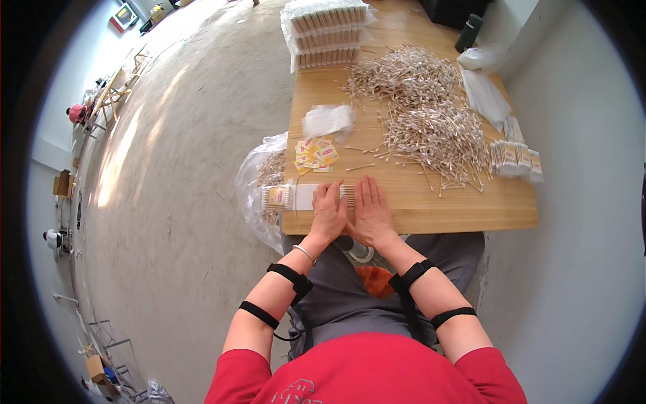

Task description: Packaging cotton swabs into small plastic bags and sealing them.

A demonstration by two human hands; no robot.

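A short row of cotton swabs (348,192) lies side by side near the table's front edge, between my two hands. My left hand (328,214) is bent over its left side, fingertips at the swabs, and partly covers a plain white strip (305,197). Against the right side rests my right hand (373,214), its fingers straight and laid flat. The thumbs come close together on the near side, where the swabs' lower ends are hidden. Left of the white strip is a clear pack of swabs (276,198) with a yellow label, at the table's left edge.
A large heap of loose swabs (431,114) covers the table's middle right. Yellow cards (316,155) and clear bags (328,121) lie at left. Finished-looking packs (516,160) stand at the right edge, stacked bundles (328,34) at the back. A plastic sack (252,168) hangs beside the table.
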